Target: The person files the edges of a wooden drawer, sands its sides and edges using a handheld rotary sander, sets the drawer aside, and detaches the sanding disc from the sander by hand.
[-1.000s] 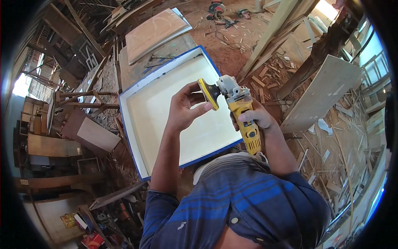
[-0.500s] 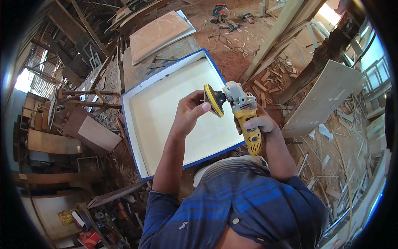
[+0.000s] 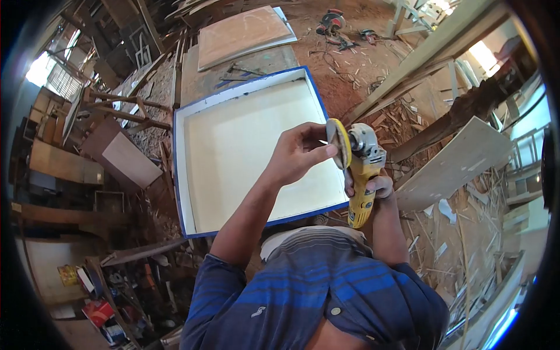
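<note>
My right hand (image 3: pixel 381 185) is wrapped around the yellow body of an angle grinder (image 3: pixel 363 175), which is held upright with its grey metal head at the top. On the head sits a round sanding disc (image 3: pixel 338 144) with a yellow rim, its worn face turned to the left. My left hand (image 3: pixel 296 154) grips the edge of this disc, with the thumb against its face and the other fingers curled at the upper edge, partly hidden. Below and behind both hands lies a shallow tray-like panel (image 3: pixel 245 146) with a cream inside, white walls and blue rim.
Flat boards (image 3: pixel 239 36) lie on a bench beyond the panel, near some tools (image 3: pixel 242 73). A red circular saw (image 3: pixel 332 22) rests on the dirt floor. At the right are a leaning plywood sheet (image 3: pixel 455 166), a timber post (image 3: pixel 429 58) and scattered wood offcuts.
The grinder has turned, so the disc's worn face shows more. Both hands, still on the tool, appear farther right in the view. The camera view has shifted slightly.
</note>
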{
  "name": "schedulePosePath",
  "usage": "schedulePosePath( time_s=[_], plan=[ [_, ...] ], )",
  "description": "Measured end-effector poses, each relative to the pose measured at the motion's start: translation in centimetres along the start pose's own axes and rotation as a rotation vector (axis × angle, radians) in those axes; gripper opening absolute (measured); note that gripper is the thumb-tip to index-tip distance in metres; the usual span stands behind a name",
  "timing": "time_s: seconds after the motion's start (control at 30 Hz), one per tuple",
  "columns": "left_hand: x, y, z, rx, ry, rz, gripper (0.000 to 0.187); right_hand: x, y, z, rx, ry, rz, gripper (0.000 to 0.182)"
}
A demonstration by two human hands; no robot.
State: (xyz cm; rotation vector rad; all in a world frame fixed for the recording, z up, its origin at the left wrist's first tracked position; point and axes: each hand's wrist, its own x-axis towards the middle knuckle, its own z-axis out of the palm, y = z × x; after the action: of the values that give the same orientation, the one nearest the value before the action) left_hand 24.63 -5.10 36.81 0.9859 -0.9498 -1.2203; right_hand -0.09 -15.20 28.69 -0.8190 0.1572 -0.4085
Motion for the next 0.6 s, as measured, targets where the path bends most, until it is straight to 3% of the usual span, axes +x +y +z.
schedulePosePath(
  time_s=[0.2,0.3,0.4,0.43,0.53,0.57,0.6],
  plan=[
    [0.5,0.4,1.0,0.192,0.028,-0.028,0.053,0.2,1.4,-0.3,0.228,-0.050,-0.052,0.079],
    [0.6,1.1,1.7,0.320,0.040,-0.030,0.072,0.3,1.2,-0.4,0.232,-0.044,-0.052,0.078],
    [-0.2,1.2,3.2,0.637,0.219,0.242,0.092,0.4,1.8,-1.4,0.276,-0.058,-0.040,0.074],
    [-0.5,1.7,3.7,0.678,0.246,0.224,0.098,0.2,2.1,-1.9,0.270,-0.036,-0.040,0.070],
    [-0.2,1.1,5.2,0.518,0.298,0.281,0.085,0.4,1.4,-1.6,0.196,-0.009,-0.023,0.070],
    [0.3,0.8,5.3,0.434,0.268,0.294,0.065,0.5,1.1,-0.7,0.197,0.008,-0.030,0.073],
    [0.6,0.4,5.3,0.407,0.249,0.305,0.058,0.7,1.1,-0.6,0.199,-0.003,-0.035,0.075]
  ],
)
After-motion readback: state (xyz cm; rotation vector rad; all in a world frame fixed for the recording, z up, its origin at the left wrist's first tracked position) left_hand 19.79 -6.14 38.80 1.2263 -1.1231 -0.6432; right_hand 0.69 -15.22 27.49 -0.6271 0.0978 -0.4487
